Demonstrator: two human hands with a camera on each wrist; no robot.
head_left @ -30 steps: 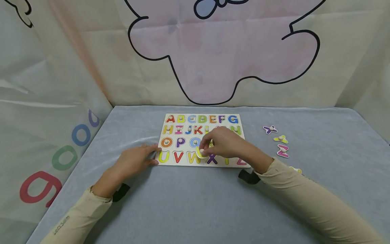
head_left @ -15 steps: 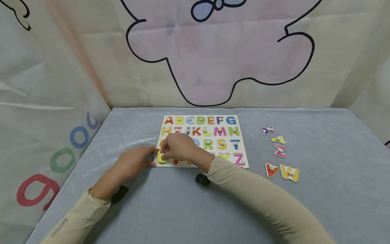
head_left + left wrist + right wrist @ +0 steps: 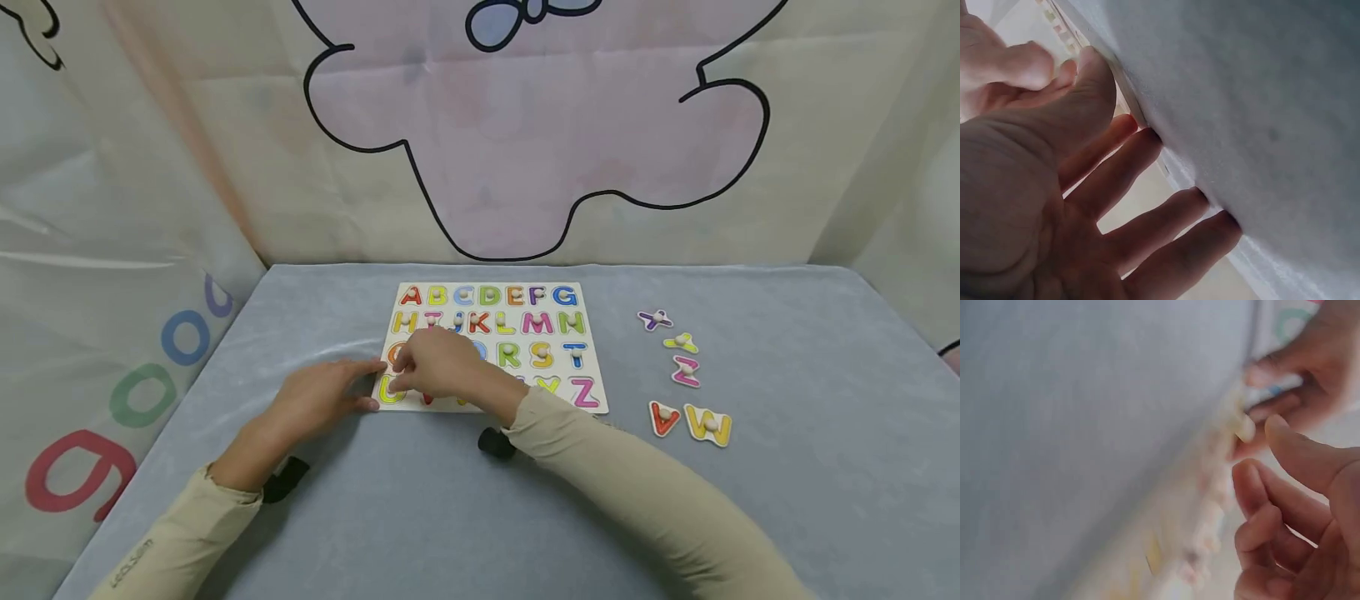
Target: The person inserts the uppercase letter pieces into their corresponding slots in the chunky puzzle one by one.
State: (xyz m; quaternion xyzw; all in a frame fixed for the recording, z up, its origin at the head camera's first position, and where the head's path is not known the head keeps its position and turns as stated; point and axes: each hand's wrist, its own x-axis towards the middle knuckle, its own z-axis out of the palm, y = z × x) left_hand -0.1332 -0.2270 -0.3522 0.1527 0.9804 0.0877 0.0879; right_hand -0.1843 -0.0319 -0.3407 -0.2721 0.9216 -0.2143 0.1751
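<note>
Yellow U under right hand

Desk: grey cloth cover, matt, soft sheen, slightly wrinkled. Puzzle board: pale wood, smooth, painted letters glossy-ish. Loose letter pieces: painted wood with small pale knobs. Backdrop: thin printed fabric, creased, matt. Sleeves: beige knit cloth.

Soft even light overhead; wrist views blurred, perhaps motion.
</note>
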